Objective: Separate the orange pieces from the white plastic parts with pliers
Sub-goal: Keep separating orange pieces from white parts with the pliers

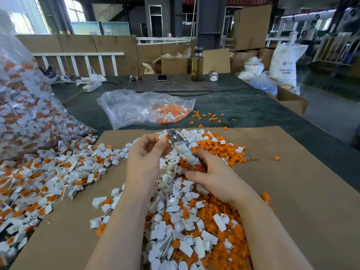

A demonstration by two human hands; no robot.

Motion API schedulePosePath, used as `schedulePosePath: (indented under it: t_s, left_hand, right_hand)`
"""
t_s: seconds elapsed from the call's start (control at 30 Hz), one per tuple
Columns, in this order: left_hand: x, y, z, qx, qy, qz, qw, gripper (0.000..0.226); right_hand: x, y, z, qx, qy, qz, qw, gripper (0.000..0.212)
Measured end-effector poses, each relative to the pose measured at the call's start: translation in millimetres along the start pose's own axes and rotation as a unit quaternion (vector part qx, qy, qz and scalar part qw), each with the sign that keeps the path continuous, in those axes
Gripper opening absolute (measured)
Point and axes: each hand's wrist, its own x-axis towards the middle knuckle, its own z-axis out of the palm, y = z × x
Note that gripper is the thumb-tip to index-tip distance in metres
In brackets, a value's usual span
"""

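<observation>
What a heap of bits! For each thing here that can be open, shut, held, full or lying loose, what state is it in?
Pliers: held in the right hand, metal tip up by the left hand.
Left hand: fingers curled at the pliers' tip.
Clear bag: open, lying flat, partly filled.
Big bag: spilling unseparated parts.
Bottle: upright, capped.
Phone: flat, screen dark.
</observation>
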Motion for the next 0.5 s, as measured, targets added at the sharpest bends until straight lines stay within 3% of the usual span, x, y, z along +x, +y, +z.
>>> schedulePosePath:
  t_s: [0.2, 0.37, 0.5]
  left_hand:
    - [1.4, 1.0, -2.0, -0.01, -0.008, 0.008, 1.0, 0.012]
    - [2.7, 1.0, -2.3, -0.01, -0.009, 0.003, 1.0, 0.013]
    - [2.0, 2.2, -0.1, -0.024, -0.003, -0.002, 1.0, 0.015]
  right_hand:
    - [-0.2, -0.1, -1.3, -0.037, -0.001, -0.012, 0.999, 0.035]
    - [-1.2, -1.6, 1.0, -0.04, 0.006, -0.033, 0.999, 0.01]
    - [-0.3, -1.9, 2.9, -0.043, 0.016, -0.031, 0.998, 0.014]
